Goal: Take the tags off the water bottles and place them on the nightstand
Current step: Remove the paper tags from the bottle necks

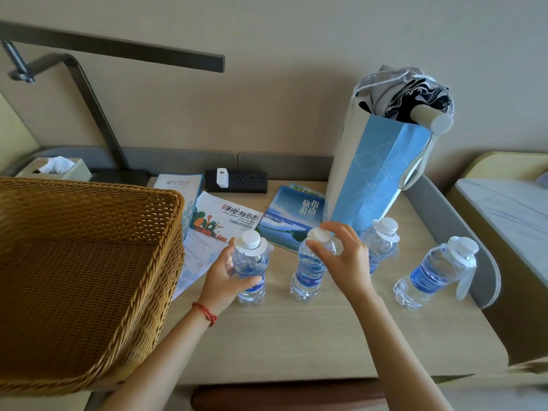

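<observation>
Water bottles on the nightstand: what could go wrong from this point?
1. The right hand works at the cap of the second bottle with its body unheld; it might tip.
2. The rightmost bottle stands near the nightstand edge; a knock could send it off.

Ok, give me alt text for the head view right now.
Four tagged water bottles stand on a nightstand; the left hand grips the leftmost bottle while the right hand pinches the cap of the second bottle. A wicker basket sits at left.
</observation>
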A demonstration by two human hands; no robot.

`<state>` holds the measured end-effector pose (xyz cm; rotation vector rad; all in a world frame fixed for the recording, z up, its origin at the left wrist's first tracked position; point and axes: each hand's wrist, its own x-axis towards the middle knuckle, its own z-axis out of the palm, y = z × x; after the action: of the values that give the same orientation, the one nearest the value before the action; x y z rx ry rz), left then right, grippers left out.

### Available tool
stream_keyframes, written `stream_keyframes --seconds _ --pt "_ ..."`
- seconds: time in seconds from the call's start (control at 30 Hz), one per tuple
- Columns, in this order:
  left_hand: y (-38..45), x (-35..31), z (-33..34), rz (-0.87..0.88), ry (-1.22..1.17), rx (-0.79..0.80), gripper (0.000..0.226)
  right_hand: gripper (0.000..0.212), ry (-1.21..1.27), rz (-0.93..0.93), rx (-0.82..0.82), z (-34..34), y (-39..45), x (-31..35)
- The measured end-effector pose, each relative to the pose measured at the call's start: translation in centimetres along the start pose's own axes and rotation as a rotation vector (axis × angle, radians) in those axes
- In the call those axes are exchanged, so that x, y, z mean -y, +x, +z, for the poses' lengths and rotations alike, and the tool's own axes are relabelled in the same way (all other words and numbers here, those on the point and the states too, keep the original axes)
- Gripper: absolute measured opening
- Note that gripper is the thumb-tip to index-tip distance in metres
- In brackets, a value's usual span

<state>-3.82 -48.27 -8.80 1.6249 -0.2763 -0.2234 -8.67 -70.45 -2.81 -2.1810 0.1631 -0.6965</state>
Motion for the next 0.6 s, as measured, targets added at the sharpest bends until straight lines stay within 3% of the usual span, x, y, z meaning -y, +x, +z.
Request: stream_keyframes --seconds 0.17,0.4,0.53,0.6 --pt "-0.4 -0.6 -0.2 -0.008 0.040 0.002 0.084 0.037 -0.051 -0.057 -0.023 0.5 -0.7 1.8" --pt "-0.6 -1.5 -0.4 0.006 0.043 -0.036 0.068 0.019 -0.089 -0.246 -0.127 3.6 -1.8 5.4" --pt "-0.5 -1.4 -0.6 0.005 0.049 -0.023 0.059 0.015 0.025 0.038 0.034 5.5 -1.9 6.3" --pt "-0.4 -1.2 -0.6 -0.005 0.035 -0.022 0.057 0.024 0.047 0.185 0.120 6.3 -1.8 6.1"
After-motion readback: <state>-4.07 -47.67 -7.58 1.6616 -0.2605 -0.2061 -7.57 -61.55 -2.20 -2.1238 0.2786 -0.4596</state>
